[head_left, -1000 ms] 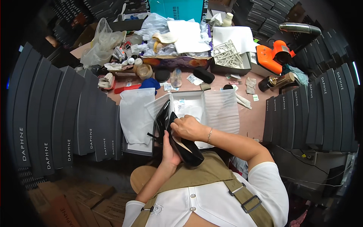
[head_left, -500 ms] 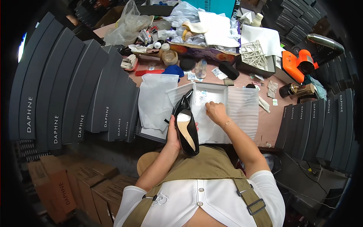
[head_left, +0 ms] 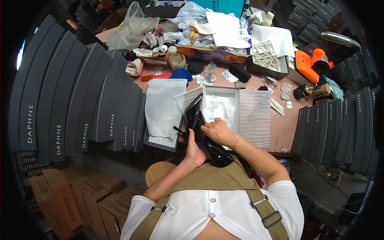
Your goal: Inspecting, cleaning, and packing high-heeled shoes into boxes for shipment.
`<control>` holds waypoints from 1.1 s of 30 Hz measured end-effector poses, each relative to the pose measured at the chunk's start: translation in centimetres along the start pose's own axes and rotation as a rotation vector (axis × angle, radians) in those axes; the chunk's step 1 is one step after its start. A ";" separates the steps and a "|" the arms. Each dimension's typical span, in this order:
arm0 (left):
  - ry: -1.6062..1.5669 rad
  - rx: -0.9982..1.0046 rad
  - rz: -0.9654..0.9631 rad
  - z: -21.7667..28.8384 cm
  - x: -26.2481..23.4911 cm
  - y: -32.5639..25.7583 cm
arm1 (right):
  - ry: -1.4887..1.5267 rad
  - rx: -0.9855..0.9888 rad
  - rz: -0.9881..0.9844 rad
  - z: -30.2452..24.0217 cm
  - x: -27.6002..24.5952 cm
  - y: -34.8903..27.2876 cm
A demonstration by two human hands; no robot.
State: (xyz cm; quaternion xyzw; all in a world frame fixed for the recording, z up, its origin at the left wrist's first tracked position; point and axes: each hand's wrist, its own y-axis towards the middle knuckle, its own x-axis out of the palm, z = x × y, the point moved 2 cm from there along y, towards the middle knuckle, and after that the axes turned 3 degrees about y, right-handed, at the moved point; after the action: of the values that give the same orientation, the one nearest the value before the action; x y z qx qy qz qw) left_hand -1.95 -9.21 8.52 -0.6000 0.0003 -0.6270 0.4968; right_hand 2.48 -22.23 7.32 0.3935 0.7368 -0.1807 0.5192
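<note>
A glossy black pointed shoe [head_left: 221, 159] is tilted on its side over the open shoebox [head_left: 238, 138], its toe toward me and its back end with the strap pointing away. My left hand [head_left: 195, 151] is closed on the shoe from the left, thumb raised along its side and the other fingers hidden behind it. My right hand [head_left: 216, 131] has its fingers bent together at the shoe's opening; whatever they pinch is hidden. White tissue [head_left: 219, 110] lies in the box, and a translucent ribbed sheet [head_left: 255, 120] hangs over its right side.
Tall rows of dark grey shoeboxes [head_left: 76, 96] flank me on the left, with more [head_left: 332, 124] on the right. Behind the open box are a tray of white sticks [head_left: 266, 56], an orange tool [head_left: 310, 64], a glue jar [head_left: 177, 61] and a blue cloth [head_left: 182, 75]. Brown cartons [head_left: 92, 188] stand low at left.
My right hand has come from over the box to the shoe's opening. The shoe has turned onto its side, its toe swinging right, so the insole no longer shows.
</note>
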 end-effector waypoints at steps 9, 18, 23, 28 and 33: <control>0.015 -0.100 0.024 -1.0 -0.4 0.2 | -0.064 0.049 -0.077 -0.3 1.2 -0.9; 0.035 -0.089 0.025 -1.3 -0.9 0.7 | 0.002 0.059 0.007 -0.8 -0.4 -1.7; -0.002 -0.124 0.015 -1.5 -1.3 0.9 | 0.021 0.079 -0.010 -0.2 0.7 -2.1; 0.000 -0.094 0.000 -1.1 -1.1 0.8 | 0.154 0.198 0.059 -1.2 -1.5 -2.4; -0.026 -0.119 -0.091 -1.7 -1.9 1.5 | 0.019 0.110 -0.044 0.1 -1.3 -1.6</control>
State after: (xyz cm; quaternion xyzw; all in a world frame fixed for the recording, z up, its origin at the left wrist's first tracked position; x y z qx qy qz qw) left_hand -2.73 -9.78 5.72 -0.6358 0.0037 -0.6401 0.4314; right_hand 1.55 -23.79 8.24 0.4069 0.7391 -0.2286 0.4856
